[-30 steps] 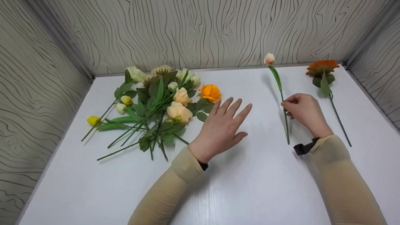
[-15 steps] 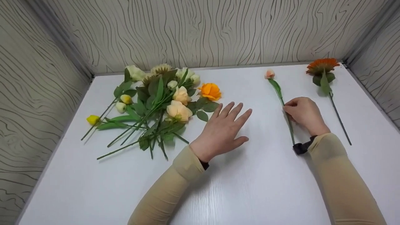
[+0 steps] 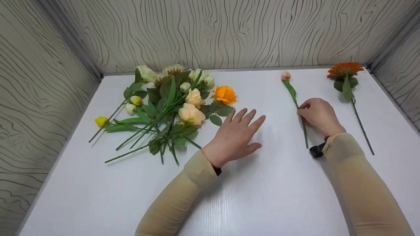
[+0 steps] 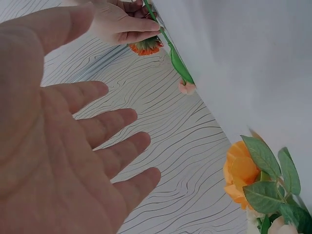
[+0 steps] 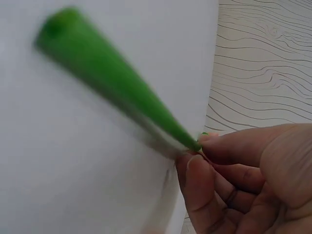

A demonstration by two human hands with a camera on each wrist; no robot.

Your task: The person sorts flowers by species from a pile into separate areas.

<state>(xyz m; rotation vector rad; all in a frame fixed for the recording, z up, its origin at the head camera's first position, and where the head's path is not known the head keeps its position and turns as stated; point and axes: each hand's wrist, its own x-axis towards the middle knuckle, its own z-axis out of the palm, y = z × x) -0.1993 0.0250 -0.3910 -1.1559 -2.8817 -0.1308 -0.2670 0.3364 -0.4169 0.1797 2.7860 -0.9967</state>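
Note:
Between thumb and fingers, my right hand (image 3: 320,114) pinches the green stem of a pale pink tulip (image 3: 290,88), whose bud points to the back of the table. In the right wrist view the stem (image 5: 112,83) runs close past the camera, blurred. My left hand (image 3: 234,137) holds nothing; its fingers are spread, palm down, just right of a heap of flowers. Nearest to it is an orange rose (image 3: 225,95) with dark green leaves. Right of my right hand lies an orange gerbera-like flower (image 3: 345,71) on a long stem.
At the left, the heap holds peach roses (image 3: 192,113), cream blooms (image 3: 146,73) and a yellow tulip (image 3: 101,121), stems crossing. Patterned wall panels (image 3: 210,32) bound the white table (image 3: 256,196) at the back and sides.
My right hand has lowered the tulip toward the table; its bud has come down and nearer. The left hand has stayed almost still, fingers spread. The head view has shifted slightly.

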